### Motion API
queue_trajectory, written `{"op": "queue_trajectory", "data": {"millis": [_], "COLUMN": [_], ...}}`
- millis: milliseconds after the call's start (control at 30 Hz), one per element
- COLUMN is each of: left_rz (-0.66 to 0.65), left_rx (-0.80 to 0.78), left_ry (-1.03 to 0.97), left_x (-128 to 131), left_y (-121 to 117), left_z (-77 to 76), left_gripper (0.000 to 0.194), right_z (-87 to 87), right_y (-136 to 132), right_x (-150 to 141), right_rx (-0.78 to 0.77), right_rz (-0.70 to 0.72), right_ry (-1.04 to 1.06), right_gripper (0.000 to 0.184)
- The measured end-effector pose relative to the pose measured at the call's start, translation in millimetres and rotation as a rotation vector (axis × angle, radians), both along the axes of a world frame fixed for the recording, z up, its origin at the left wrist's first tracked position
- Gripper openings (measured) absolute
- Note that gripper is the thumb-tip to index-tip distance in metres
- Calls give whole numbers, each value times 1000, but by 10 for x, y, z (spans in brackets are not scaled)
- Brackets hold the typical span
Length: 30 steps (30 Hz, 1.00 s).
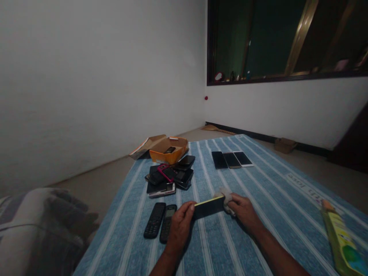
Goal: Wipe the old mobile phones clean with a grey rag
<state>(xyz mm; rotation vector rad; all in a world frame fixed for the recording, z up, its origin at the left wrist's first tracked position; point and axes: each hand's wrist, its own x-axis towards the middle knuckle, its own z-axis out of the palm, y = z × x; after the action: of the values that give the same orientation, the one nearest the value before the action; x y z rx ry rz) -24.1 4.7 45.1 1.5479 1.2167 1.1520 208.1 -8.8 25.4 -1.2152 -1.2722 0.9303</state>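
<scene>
My left hand (181, 224) grips the left end of a dark smartphone (209, 207) with a yellowish edge, tilted above the striped cloth. At the phone's other end, my right hand (243, 211) is closed on a crumpled pale cloth (227, 198) pressed against it. Beside my left hand lie two keypad phones, one black (155, 220) and one (168, 223) partly hidden by the hand. Farther off is a pile of several phones (169, 174), among them one with a pink frame. Three smartphones (231, 160) lie side by side to the right of the pile.
An open orange cardboard box (165, 156) with a small phone inside stands behind the pile. A yellow-green bottle (342, 241) lies at the right. The blue striped cloth (273, 214) covers the surface. Grey fabric (43, 230) is at the lower left, with a white wall beyond.
</scene>
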Motion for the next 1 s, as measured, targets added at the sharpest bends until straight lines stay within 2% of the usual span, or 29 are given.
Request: {"op": "queue_trajectory", "data": {"millis": [200,333,467,533,700,867,1000], "left_rz": [-8,-22,54,140,288,366,382], "left_rx": [-196,-342,-390,-411,-470,-479,-472], "left_ry": [-205,-418,-617,-683,-805,-879,-908], "left_x": [-26,10,32,35,75,116,109], "left_y": [38,24,46,70,88,81,112], "left_z": [-57,-69,-84,-82,24,149,167], "left_gripper": [37,39,38,33,3,25,31], "right_z": [-71,-115,-91,-79,-99,-49,63], "right_y": [59,73,59,53,42,0,-41], "right_x": [-5,-18,-99,-156,-187,-35,24], "right_rx": [-22,-86,-108,-102,-125,-259,-231], "right_rz": [-36,-5,-19,-46,-43,136,220], "right_ry": [59,163,213,219,196,87,-28], "right_gripper": [15,19,26,29,29,19,17]}}
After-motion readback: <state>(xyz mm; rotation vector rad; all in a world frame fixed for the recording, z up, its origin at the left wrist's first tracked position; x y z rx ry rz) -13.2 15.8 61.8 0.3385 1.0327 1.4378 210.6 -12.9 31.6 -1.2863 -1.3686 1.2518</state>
